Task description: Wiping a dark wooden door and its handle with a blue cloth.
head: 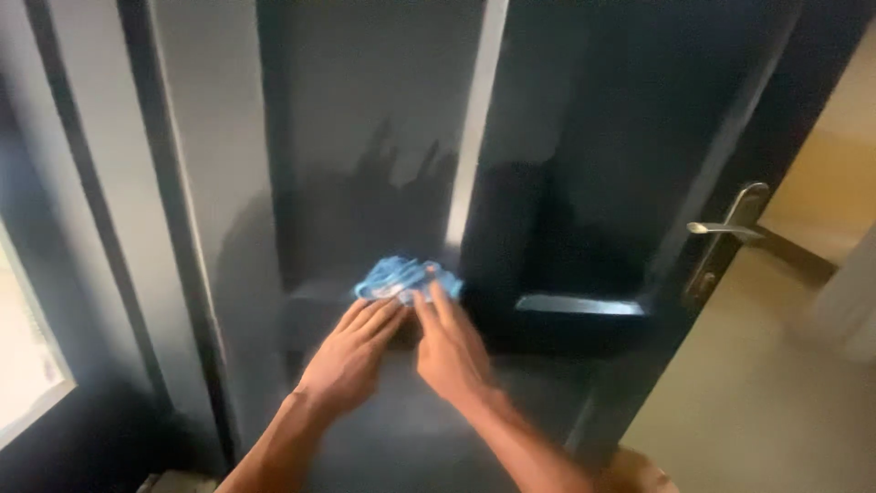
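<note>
- The left hand (351, 356) lies flat against the door, fingers straight and close together, pointing up toward the cloth; its fingertips reach the lower edge of the cloth.
- The right hand (449, 347) lies flat just beside it, fingers extended, with 2 fingertips resting on the cloth's lower right part. Neither hand closes around anything; both press palm-down.
- The 2 hands sit near each other, thumbs almost meeting, forearms running down to the bottom edge of the view.
- The crumpled light-blue fabric cloth (404, 277) is bunched against the door face, just above the fingertips, at the height of a horizontal rail between panels.
- The dark grey-blue panelled door (584, 137) fills most of the view; a darker patch spreads above and around the cloth, with jagged edges at its top.
- A pale vertical strip runs down the door just right of the cloth.
- A silver metal lever handle on a long plate (725, 233) sits at the door's right edge, well apart from the hands.
- A beige tiled floor (766, 383) shows past the door's edge on the right.
- A bright window pane (23, 365) shows at the far left.
</note>
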